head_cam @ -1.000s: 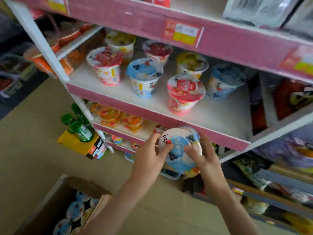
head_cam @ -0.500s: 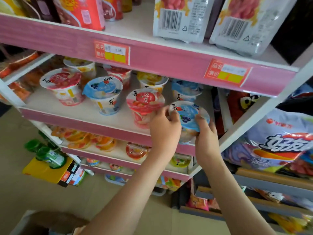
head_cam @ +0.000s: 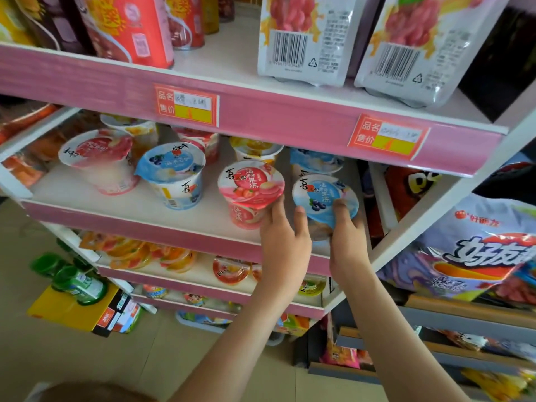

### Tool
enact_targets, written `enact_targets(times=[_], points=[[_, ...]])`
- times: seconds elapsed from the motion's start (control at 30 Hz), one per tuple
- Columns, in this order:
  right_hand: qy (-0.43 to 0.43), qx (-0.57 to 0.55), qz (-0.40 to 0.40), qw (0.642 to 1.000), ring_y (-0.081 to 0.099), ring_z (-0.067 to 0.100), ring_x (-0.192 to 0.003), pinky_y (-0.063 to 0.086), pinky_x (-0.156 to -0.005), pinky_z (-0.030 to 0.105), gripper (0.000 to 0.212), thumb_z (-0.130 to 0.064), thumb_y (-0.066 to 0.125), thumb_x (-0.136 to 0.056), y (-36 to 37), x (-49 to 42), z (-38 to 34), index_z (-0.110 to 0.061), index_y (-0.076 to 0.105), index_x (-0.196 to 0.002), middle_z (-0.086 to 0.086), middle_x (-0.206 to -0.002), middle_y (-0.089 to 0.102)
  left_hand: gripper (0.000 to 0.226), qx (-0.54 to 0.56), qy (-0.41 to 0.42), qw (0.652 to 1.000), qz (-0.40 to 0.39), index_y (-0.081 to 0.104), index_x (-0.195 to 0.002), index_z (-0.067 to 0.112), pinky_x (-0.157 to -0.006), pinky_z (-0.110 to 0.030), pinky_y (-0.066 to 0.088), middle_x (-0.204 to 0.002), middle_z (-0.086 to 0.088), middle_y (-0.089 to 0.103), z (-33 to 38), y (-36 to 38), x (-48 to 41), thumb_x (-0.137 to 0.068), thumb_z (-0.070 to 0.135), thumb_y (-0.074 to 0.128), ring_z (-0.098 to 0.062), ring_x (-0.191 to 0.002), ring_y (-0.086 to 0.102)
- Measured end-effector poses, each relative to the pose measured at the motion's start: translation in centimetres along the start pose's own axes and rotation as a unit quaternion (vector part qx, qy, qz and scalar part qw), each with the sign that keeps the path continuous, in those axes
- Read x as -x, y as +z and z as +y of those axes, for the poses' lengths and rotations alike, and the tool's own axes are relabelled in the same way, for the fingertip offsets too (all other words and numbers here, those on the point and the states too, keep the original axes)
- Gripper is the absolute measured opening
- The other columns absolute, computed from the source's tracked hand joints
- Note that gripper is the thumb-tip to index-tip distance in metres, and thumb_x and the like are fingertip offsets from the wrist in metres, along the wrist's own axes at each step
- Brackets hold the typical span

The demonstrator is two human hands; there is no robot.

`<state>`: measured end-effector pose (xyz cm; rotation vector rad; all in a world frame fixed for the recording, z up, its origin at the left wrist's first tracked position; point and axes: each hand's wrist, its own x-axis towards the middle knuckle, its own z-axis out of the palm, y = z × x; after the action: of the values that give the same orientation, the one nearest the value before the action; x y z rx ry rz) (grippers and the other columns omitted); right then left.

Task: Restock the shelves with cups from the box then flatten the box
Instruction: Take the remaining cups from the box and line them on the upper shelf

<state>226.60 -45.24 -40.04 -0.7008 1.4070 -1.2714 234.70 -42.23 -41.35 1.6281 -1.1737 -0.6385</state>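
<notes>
Your right hand (head_cam: 348,245) gripped the blue-lidded cup (head_cam: 322,195), with the thumb curled onto the near edge of its lid and the other fingers wrapped round its far right side. The cup leaned with its lid tipped toward you, at the front right corner of the shelf (head_cam: 145,216). Your hands hid its base, so I could not tell whether it rested on the board.

Your left hand (head_cam: 285,242) lay just left of that grip with its fingers fairly straight. Its thumb touched the cup's left wall and its fingertips touched the rim of the pink-lidded cup (head_cam: 251,187), which stood upright just beside the held one. Directly behind the grip stood another blue cup (head_cam: 316,163), partly under the pink shelf edge above. Further left of the grip, well apart, stood a second blue-lidded cup (head_cam: 174,175) and a red-lidded cup (head_cam: 98,158).
</notes>
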Motion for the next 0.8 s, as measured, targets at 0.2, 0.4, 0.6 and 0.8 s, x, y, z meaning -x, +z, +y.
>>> enact_targets(times=[0.2, 0.4, 0.6, 0.8], points=[[-0.008, 0.024, 0.002, 1.000, 0.057, 0.007, -0.087, 0.041, -0.064, 0.017, 0.022, -0.035, 0.048, -0.097, 1.4, 0.9, 0.6, -0.025, 0.043, -0.116, -0.005, -0.099, 0.058, 0.040, -0.010, 0.026, 0.999, 0.030, 0.045, -0.134, 0.016, -0.091, -0.014, 0.033, -0.134, -0.002, 0.048, -0.6, -1.1, 0.1, -0.097, 0.031, 0.045, -0.016, -0.124, 0.044], [0.006, -0.002, -0.003, 1.000, 0.057, 0.002, -0.088, 0.043, -0.061, 0.013, 0.041, -0.035, 0.053, -0.094, 1.4, 1.7, 0.5, -0.019, 0.045, -0.131, -0.001, -0.115, 0.060, 0.036, -0.031, 0.047, 0.998, 0.025, 0.048, -0.128, 0.010, -0.090, -0.030, 0.042, -0.129, -0.008, 0.050, -1.7, -1.4, 0.0, -0.093, 0.019, 0.051, -0.024, -0.118, 0.050], [-0.072, 0.050, 0.036, 0.995, 0.039, 0.011, -0.127, 0.032, -0.100, 0.024, 0.050, -0.027, 0.051, -0.095, 0.4, 5.7, 1.9, -0.020, 0.034, -0.142, -0.002, -0.142, 0.041, 0.035, -0.026, 0.084, 0.996, 0.006, 0.050, -0.123, 0.006, -0.085, -0.022, 0.044, -0.121, -0.005, 0.052, -2.7, -3.2, 2.1, -0.089, 0.008, 0.056, -0.019, -0.109, 0.054], [-0.182, 0.167, -0.008, 0.969, 0.044, 0.007, -0.123, 0.038, -0.100, 0.023, 0.045, -0.003, 0.051, -0.091, 1.1, 12.2, 8.6, -0.017, 0.042, -0.132, -0.004, -0.130, 0.048, 0.028, -0.002, 0.037, 0.999, 0.006, 0.053, -0.120, 0.011, -0.084, -0.013, 0.042, -0.111, 0.001, 0.055, -9.8, -8.6, 8.0, -0.092, 0.014, 0.050, -0.009, -0.101, 0.054]])
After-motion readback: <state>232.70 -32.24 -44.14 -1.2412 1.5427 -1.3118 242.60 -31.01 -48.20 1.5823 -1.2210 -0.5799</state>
